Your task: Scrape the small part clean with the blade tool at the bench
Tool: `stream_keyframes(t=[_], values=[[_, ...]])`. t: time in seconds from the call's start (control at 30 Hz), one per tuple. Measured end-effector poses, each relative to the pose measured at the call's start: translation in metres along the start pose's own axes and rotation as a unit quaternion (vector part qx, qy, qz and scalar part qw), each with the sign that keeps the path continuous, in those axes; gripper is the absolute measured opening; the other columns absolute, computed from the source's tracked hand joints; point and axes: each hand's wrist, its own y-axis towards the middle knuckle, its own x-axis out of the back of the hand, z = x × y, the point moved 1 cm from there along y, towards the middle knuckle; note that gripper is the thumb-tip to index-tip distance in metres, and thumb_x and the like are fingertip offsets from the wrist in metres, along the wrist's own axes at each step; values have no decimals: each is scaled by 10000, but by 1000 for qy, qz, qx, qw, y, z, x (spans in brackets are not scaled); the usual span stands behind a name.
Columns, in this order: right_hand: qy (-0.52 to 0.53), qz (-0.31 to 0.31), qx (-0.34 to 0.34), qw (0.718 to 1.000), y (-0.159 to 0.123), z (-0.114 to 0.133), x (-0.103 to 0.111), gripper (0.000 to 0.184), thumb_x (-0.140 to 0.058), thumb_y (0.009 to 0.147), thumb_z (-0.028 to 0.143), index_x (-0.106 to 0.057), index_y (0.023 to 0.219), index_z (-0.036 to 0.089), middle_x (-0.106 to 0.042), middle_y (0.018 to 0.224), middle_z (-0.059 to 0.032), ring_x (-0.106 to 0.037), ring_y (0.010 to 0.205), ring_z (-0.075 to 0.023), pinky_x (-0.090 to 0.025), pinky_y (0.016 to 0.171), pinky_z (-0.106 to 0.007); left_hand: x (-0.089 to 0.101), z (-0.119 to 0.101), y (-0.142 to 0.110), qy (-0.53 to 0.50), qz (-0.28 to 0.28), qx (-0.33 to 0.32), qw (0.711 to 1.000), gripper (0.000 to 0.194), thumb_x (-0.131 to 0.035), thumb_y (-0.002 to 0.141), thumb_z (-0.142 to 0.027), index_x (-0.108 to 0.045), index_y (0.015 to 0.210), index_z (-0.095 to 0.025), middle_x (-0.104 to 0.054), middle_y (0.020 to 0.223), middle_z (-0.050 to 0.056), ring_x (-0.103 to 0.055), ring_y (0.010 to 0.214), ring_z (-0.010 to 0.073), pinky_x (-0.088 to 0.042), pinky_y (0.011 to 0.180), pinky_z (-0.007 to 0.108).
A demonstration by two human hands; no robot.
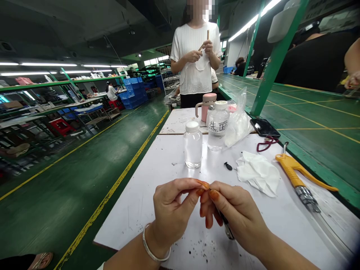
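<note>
At the far left of the work, the white table top (132,221) comes in front of the person, and black specks (202,251) lie on it just below the hands. The left hand (171,212) is raised above the table, with a thin silver bangle (154,245) around its wrist. Its orange-painted fingertips (204,184) come together with the fingertips of the right hand, but I cannot tell if some very small thing is pinched between them. The right hand (239,217) is curled, and its fingers grasp a small dark object with a silver metal end (227,227), which is partly hidden and sticks out below the hand. Ahead of the grip stand a transparent bottle with a white cap (193,144) and, farther, a transparent bottle with a white cap and the written label "洗面" (218,129). Behind them are a pink and cream flask with a handle (206,107) and a transparent plastic bag with white contents (238,123). A small black piece (228,166) lies on the table just ahead of the hands. To the right of the grip are a crumpled white cloth (258,173), a black phone (264,127) with a dark red cord (266,143), and a yellow air blow gun with a metal fitting (298,178). Beyond the table, a standing co-worker in a white top (195,60) holds a thin wooden stick (204,41) with both hands.
</note>
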Motion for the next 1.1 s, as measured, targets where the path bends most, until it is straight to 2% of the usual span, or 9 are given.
stream_keyframes(t=[0.37, 0.63, 0.77, 0.83, 0.97, 1.1], values=[[-57, 12, 24, 998, 1, 2, -2, 356, -436, 1045, 300, -656, 802, 162, -656, 616, 2, -600, 515, -70, -445, 496, -176, -1, 0, 0, -19, 13, 19, 1000, 362, -652, 831, 18, -737, 1033, -270, -774, 977, -8, -730, 772, 122, -623, 704, 231], [-60, 17, 45, 997, -2, 3, -2, 350, -417, 1051, 273, -662, 825, 169, -650, 629, 16, -604, 531, -60, -461, 528, -171, -3, 4, 3, -168, 30, 82, 982, 290, -631, 876, -28, -707, 1042, -255, -760, 932, -9, -702, 723, 83, -591, 639, 181], [-60, 23, 43, 997, -2, 3, -2, 338, -419, 1052, 276, -660, 836, 175, -653, 661, 18, -619, 542, -57, -462, 531, -167, -1, 6, 4, -193, 24, 111, 975, 302, -708, 846, -105, -685, 1110, -252, -712, 861, -8, -687, 878, 124, -580, 808, 246], [-59, 28, 42, 997, -3, 2, -2, 309, -415, 1053, 279, -651, 880, 182, -673, 709, 14, -640, 556, -61, -469, 535, -169, 0, 6, 5, -183, 9, 136, 974, 290, -723, 838, -123, -684, 1098, -245, -664, 795, -20, -662, 892, 123, -550, 858, 257], [-71, 26, 37, 996, -2, 1, -1, 308, -402, 1058, 297, -645, 903, 187, -686, 728, 8, -656, 566, -69, -467, 528, -172, -1, 5, 10, -199, -7, 195, 960, 168, -629, 912, -164, -675, 1056, -238, -621, 747, -25, -612, 779, 93, -516, 767, 225], [-75, 30, 34, 996, -1, 1, -1, 299, -407, 1055, 289, -638, 895, 187, -690, 735, 6, -653, 566, -70, -467, 528, -174, -3, 4, 11, -264, -6, 248, 932, 148, -583, 946, -199, -643, 1074, -241, -577, 730, -32, -593, 741, 83, -487, 698, 202]])
